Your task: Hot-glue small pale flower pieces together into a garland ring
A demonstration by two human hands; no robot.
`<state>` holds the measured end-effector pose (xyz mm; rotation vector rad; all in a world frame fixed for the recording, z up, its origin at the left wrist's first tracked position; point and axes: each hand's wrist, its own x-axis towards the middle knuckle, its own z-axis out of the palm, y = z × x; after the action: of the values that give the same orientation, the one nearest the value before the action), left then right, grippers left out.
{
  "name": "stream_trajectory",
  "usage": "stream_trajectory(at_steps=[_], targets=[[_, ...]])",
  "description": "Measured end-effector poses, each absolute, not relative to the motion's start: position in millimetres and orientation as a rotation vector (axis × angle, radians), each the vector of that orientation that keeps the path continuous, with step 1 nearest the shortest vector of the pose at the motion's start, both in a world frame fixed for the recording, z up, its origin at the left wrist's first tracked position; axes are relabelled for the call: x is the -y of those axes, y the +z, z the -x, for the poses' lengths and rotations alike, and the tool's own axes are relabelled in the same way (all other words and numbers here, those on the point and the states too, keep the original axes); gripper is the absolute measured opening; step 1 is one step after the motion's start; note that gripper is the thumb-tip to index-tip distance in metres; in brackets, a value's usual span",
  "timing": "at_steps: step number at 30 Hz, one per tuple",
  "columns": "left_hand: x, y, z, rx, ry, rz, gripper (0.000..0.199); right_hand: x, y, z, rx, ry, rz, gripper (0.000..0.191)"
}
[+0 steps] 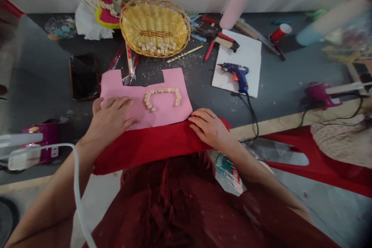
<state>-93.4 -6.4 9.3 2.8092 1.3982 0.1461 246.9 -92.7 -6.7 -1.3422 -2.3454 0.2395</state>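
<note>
A pink sheet (pixel 136 100) with two upper tabs lies on the dark table. On its right half rests a curved string of small pale pieces (pixel 162 90), bent like an open ring. My left hand (pixel 112 118) lies spread on the sheet's left part, thumb apart. At the sheet's lower right corner, my right hand (pixel 207 124) rests with fingers bent and close together over the edge of a red cloth (pixel 151 139); whether it pinches anything is hidden. The cloth hangs over the table's front edge, below the sheet.
Behind the sheet stands a yellow wicker basket (pixel 155 19) with pale pieces. A blue glue gun (pixel 240 75) lies on a white board (pixel 250 56), its cord crossing the front edge. A phone (pixel 84 77) is at left, purple power blocks (pixel 48 139) at both sides.
</note>
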Motion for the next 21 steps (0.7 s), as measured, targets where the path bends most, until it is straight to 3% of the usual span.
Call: stream_trajectory(at_steps=[9,21], targets=[[18.3,15.3,85.3,-1.307,0.25,-2.75,0.033,77.9,25.2,-258.9,2.184,0.125,1.501,0.02],[33.7,12.6,46.1,-0.924,0.501,-2.809,0.027,50.3,-1.0,-229.7,2.182,0.293,1.522,0.02]])
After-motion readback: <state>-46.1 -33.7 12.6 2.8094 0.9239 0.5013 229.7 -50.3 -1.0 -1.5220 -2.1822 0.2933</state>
